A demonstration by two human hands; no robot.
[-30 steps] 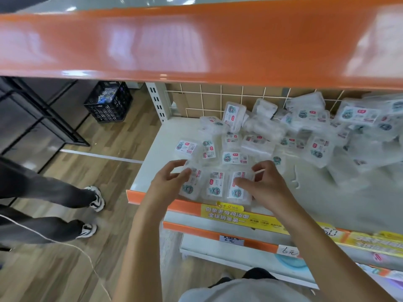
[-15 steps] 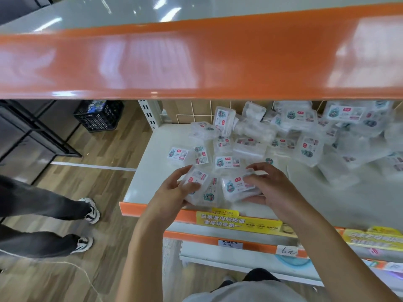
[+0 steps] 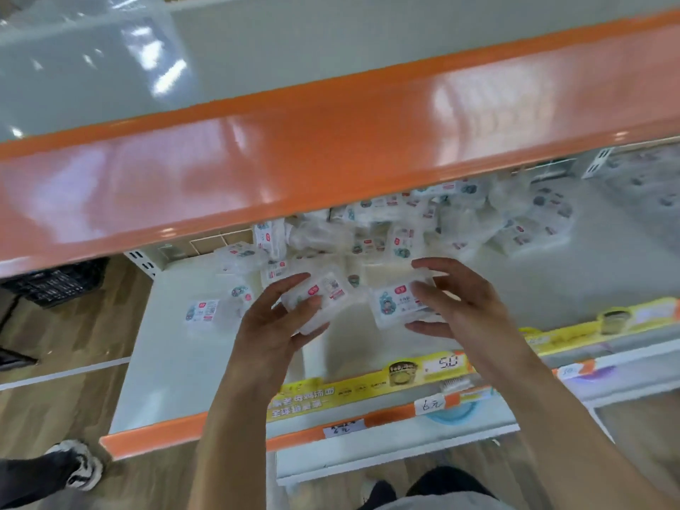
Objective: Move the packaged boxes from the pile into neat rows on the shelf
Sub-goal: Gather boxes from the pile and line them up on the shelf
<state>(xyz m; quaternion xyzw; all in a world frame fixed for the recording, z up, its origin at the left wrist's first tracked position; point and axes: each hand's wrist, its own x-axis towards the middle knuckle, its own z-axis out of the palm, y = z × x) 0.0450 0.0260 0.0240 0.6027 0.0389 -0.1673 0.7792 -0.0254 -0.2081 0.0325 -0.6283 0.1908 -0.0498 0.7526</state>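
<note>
A loose pile of small clear packaged boxes (image 3: 423, 230) with white and red labels lies at the back of the white shelf (image 3: 173, 347). My left hand (image 3: 279, 318) is raised above the shelf and grips a box (image 3: 327, 292) tilted between thumb and fingers. My right hand (image 3: 456, 300) holds another box (image 3: 397, 307) by its right side, label facing me. One box (image 3: 201, 311) lies flat by itself on the shelf, left of my hands. Two more boxes (image 3: 272, 272) rest just behind my left hand.
A wide orange shelf edge (image 3: 331, 141) overhangs and hides the back of the pile. Yellow price strips (image 3: 368, 384) line the front edge. A black crate (image 3: 51, 285) sits on the wooden floor at left. Another person's shoe (image 3: 77, 463) stands at bottom left.
Both hands closed on boxes at the shelf front and lifted them up. The front row they pressed on is gone from that spot. My view has tilted and shifted.
</note>
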